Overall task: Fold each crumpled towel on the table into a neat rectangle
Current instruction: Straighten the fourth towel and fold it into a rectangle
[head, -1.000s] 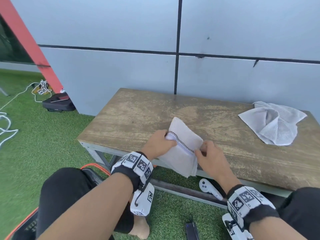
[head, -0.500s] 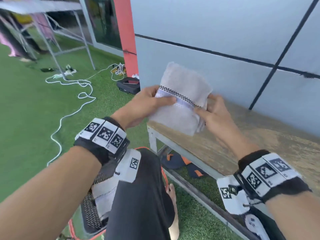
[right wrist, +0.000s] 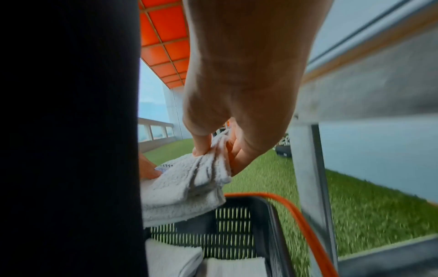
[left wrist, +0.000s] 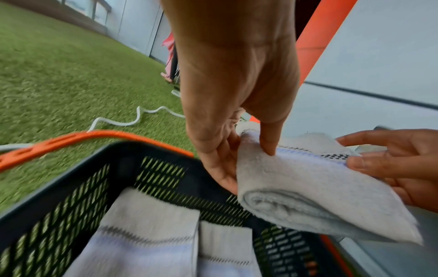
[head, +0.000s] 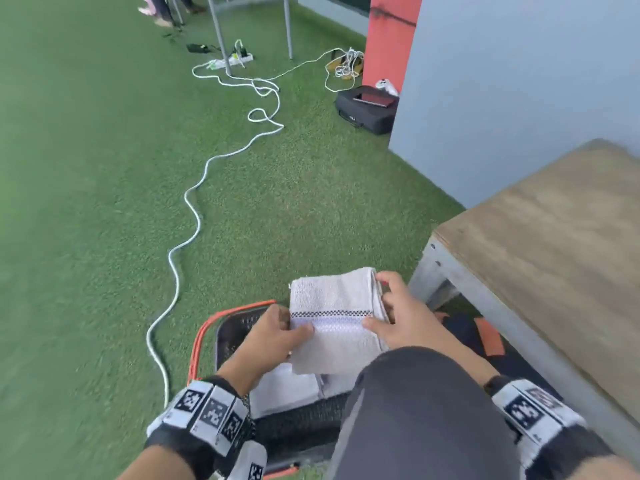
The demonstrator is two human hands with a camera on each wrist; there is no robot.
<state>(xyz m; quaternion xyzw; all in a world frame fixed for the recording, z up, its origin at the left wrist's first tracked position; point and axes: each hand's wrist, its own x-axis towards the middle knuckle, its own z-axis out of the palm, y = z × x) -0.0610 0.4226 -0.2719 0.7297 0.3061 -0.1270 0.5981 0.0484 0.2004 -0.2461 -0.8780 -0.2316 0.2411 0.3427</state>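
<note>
A folded white towel (head: 334,320) with a black checked band hangs over a black mesh basket (head: 239,327) with an orange rim, down on the grass left of the table. My left hand (head: 277,336) pinches its left edge, thumb on top. My right hand (head: 398,317) pinches the right edge, where the folded layers meet. The left wrist view shows the folded towel (left wrist: 308,189) above the basket (left wrist: 151,168), in which folded towels (left wrist: 147,238) lie. From the right wrist, the thumb and fingers clamp the towel (right wrist: 189,180) over the basket (right wrist: 237,223).
The wooden table (head: 554,244) stands at the right, only its left end in view. My dark-clad knee (head: 415,410) sits between my arms. A white cable (head: 194,230) snakes over the grass to a power strip. A black bag (head: 367,105) lies by the wall.
Both hands lifted the folded towel off the table, swung it left and brought it down over the basket. My view turned from the table to the floor.
</note>
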